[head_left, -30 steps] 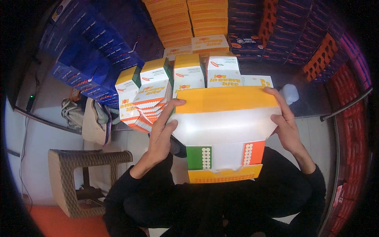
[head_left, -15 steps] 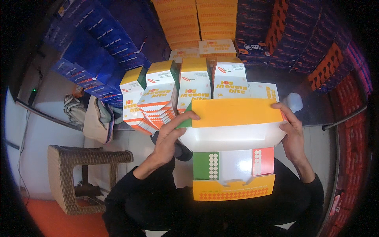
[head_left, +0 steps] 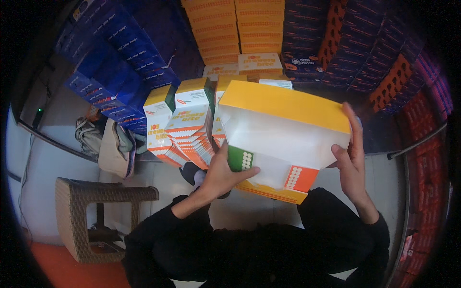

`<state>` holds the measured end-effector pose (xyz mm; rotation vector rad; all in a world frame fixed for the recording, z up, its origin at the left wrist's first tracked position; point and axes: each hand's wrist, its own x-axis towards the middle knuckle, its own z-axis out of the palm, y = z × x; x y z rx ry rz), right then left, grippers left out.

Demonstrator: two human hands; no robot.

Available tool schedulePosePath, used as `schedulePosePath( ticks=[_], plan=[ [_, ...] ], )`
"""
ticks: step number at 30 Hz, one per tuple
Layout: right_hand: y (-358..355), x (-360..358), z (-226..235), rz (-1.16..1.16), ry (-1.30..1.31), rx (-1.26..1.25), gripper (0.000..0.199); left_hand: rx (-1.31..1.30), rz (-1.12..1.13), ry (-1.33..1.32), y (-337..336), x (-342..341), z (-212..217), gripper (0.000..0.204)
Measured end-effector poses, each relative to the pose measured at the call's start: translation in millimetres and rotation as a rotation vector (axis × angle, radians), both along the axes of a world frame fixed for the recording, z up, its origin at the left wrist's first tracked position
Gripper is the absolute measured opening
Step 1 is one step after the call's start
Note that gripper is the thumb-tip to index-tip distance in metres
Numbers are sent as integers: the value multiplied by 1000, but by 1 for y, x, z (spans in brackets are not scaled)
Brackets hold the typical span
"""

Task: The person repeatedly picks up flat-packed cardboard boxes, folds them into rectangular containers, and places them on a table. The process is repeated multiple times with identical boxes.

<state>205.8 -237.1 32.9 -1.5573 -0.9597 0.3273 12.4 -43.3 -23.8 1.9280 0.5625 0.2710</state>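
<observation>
Two bare hands hold up an open cardboard box (head_left: pixel 283 126), yellow on top and white inside, in front of the person's dark-clothed knees (head_left: pixel 331 221). It sits tilted, its right end lower than its left, with the hollow side facing the person.

The right hand (head_left: pixel 352 161) grips the box's right end: fingers reach up along the outside to the top corner, and the thumb presses near the lower edge. The left hand (head_left: pixel 223 174) is at the lower left of the box, its thumb stretched out across the bottom of a green flap (head_left: pixel 240 157) with white dots. Its other fingers are mostly hidden, so whether it grips or only presses cannot be told. An orange flap (head_left: pixel 301 179), also dotted, stands at the right, and a yellow flap (head_left: pixel 276 193) hangs along the bottom.

Behind and to the left of the box, folded white-and-orange cartons (head_left: pixel 189 127) lean in overlapping stacks. Yellow boxes (head_left: pixel 261 31) are piled at the back, with blue boxes (head_left: pixel 113 72) on the left. A brown woven stool (head_left: pixel 72 211) stands at the lower left, near a beige bag (head_left: pixel 113 153).
</observation>
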Motion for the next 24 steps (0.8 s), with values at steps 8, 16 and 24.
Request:
schedulePosePath(
  ticks=[8, 16, 24],
  plan=[
    [26, -13, -18, -56, -175, -99, 119, 86, 230, -233, -20, 16, 1, 86],
    [8, 7, -23, -59, 91, -94, 81, -8, 116, -315, -26, 18, 10, 86],
    [7, 11, -22, -81, -128, 135, 48, 126, 23, -564, 2, 4, 11, 72]
  ],
)
